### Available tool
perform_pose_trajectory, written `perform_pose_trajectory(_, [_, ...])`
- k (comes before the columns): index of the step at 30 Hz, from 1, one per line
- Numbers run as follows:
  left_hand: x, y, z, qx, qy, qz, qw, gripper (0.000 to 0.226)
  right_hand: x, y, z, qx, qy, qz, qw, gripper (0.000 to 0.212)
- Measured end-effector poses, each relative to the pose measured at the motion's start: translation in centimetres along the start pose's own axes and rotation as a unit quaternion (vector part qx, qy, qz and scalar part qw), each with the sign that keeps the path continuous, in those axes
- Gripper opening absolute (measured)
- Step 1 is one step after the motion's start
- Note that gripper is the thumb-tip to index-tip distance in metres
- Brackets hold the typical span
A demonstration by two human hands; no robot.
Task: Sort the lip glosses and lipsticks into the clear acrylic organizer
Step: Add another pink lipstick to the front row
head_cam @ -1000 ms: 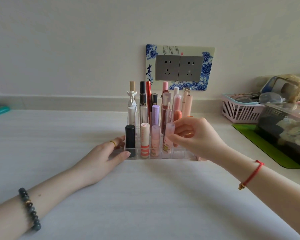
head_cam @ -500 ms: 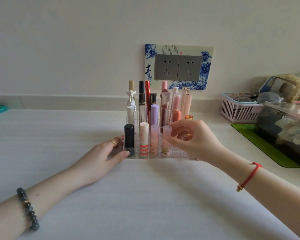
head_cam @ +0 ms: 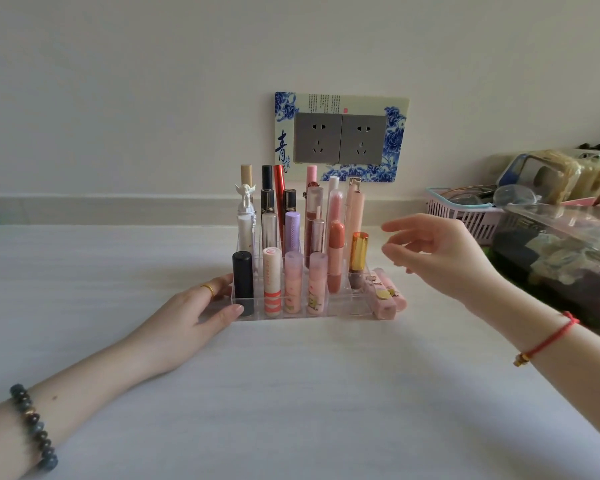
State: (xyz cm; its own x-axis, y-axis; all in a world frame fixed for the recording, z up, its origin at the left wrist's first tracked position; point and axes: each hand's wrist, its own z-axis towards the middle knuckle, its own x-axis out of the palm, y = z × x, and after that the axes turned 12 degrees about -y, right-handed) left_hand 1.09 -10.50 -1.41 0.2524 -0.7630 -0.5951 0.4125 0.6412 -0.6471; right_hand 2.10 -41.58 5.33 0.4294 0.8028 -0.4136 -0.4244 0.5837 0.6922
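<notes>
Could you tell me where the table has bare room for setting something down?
Bare table lies in front of the organizer and left of the left hand. Crowded right of it: two pink tubes, the right hand, pink basket.

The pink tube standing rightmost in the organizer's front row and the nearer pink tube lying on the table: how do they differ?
The standing pink tube is upright; the lying pink tube rests on its side. The standing tube sits in an organizer slot; the lying tube is outside, on the table beside the organizer's right end. Both are pink with printed pictures.
</notes>
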Motion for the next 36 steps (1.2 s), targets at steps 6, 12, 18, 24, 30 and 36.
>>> perform_pose_trajectory(6, [0.0, 0.1, 0.0, -0.001, -0.007, 0.005, 1.0, 0.037, 0.0, -2.8, -0.1, 0.057, 0.039, -0.075, 0.995, 0.028])
perform_pose_trajectory(12, [0.0, -0.1, -0.1, 0.001, -0.002, 0.002, 1.0, 0.037, 1.3, -4.4, 0.0, 0.101, 0.062, -0.101, 0.988, 0.032])
perform_pose_trajectory(18, [-0.1, -0.2, -0.1, 0.001, 0.004, -0.001, 1.0, 0.044, 2.3, -4.2, 1.3, 0.147, 0.114, -0.161, 0.969, 0.036])
perform_pose_trajectory(24, [-0.2, -0.5, -0.2, 0.0, 0.007, -0.011, 1.0, 0.052, 1.9, -3.4, 1.8, 0.156, 0.154, -0.228, 0.949, 0.043])
perform_pose_trajectory(30, [-0.2, -0.4, -0.2, -0.008, 0.014, -0.014, 1.0, 0.054, 1.0, -3.1, 1.8, 0.198, 0.149, -0.211, 0.946, 0.046])
perform_pose_trajectory(36, [-0.2, -0.5, -0.2, 0.003, 0.01, -0.012, 1.0, 0.051, -1.0, -2.7, 2.0, 0.212, 0.108, 0.013, 0.971, 0.033])
